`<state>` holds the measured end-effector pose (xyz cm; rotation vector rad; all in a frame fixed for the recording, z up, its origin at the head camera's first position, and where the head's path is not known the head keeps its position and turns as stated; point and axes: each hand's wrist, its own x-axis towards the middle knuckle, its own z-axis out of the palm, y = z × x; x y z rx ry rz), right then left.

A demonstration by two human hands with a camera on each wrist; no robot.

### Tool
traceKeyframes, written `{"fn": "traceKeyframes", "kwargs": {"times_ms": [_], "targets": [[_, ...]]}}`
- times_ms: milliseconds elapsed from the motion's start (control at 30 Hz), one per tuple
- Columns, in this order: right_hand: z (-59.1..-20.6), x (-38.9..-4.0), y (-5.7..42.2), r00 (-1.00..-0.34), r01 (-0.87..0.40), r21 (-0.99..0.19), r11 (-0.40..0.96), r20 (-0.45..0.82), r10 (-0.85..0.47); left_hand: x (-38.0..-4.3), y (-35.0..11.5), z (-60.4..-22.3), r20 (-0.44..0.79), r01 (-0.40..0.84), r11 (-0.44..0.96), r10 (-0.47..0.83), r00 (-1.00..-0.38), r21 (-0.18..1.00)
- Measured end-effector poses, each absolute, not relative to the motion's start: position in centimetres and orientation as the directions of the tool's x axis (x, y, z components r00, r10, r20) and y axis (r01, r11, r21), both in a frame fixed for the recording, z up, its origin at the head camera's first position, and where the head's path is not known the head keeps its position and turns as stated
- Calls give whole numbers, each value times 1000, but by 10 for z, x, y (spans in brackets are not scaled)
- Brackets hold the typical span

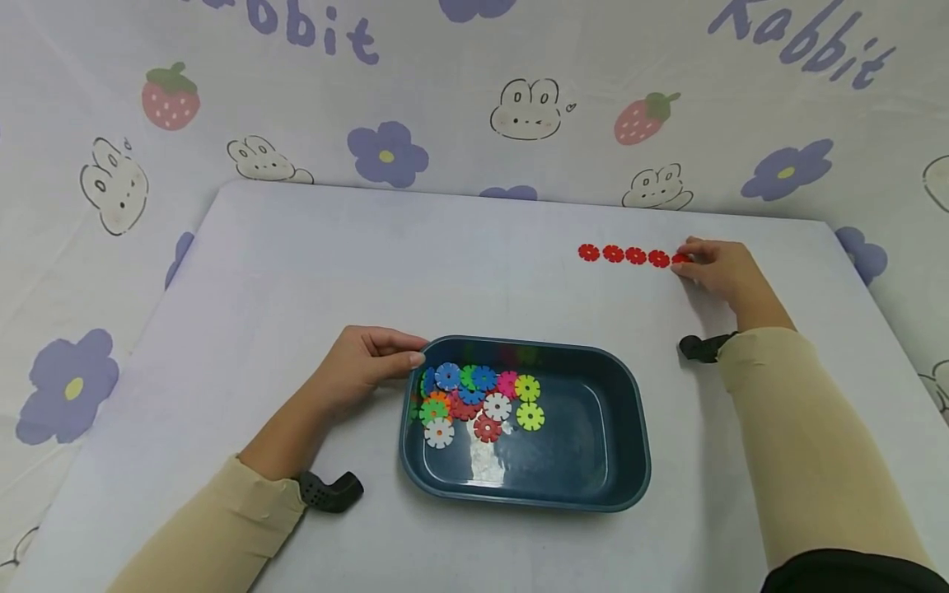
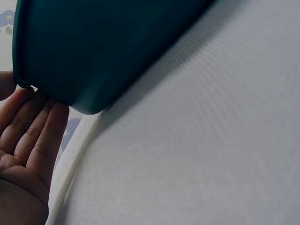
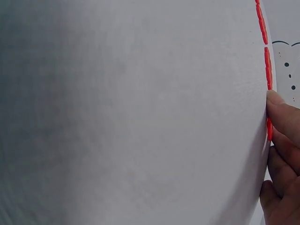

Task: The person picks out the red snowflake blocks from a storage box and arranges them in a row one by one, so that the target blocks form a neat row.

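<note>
A dark blue tray (image 1: 519, 498) sits at the middle of the white table and holds several coloured snowflake discs (image 1: 482, 395) piled in its left half. My left hand (image 1: 371, 354) rests beside the tray's left rim, its straight fingers (image 2: 33, 136) touching the tray's outer corner (image 2: 108, 47). At the far right lies a row of red discs (image 1: 624, 254). My right hand (image 1: 715, 265) is at the row's right end and pinches the last red disc (image 1: 679, 259) against the table. The right wrist view shows that red disc (image 3: 269, 131) edge-on under my fingertips (image 3: 281, 110).
The white table (image 1: 371, 263) ends at its far edge against a cloth backdrop (image 1: 474, 91) printed with rabbits, flowers and strawberries. Black wrist camera mounts (image 1: 329, 492) (image 1: 697, 347) sit on both sleeves. The tray's right half holds no discs.
</note>
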<state>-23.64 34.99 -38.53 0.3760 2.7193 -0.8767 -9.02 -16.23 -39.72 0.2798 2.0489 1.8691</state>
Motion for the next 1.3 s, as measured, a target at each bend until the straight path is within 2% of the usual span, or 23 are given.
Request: {"fn": "traceKeyframes", "kwargs": {"times_ms": [667, 967, 1100, 1300], "targets": [[-389, -241, 349, -934, 326, -517, 791, -308, 184, -90, -163, -397, -126, -85, 126, 368, -921, 988], [-376, -235, 344, -938, 273, -491, 827, -328, 115, -90, -162, -399, -125, -89, 111, 385, -914, 990], [-349, -236, 317, -962, 186, -519, 834, -271, 46, -90, -163, -398, -121, -80, 123, 379, -918, 989], [-301, -223, 253, -984, -64, -569, 820, -103, -148, -91, -163, -398, -134, -91, 130, 378, -916, 987]]}}
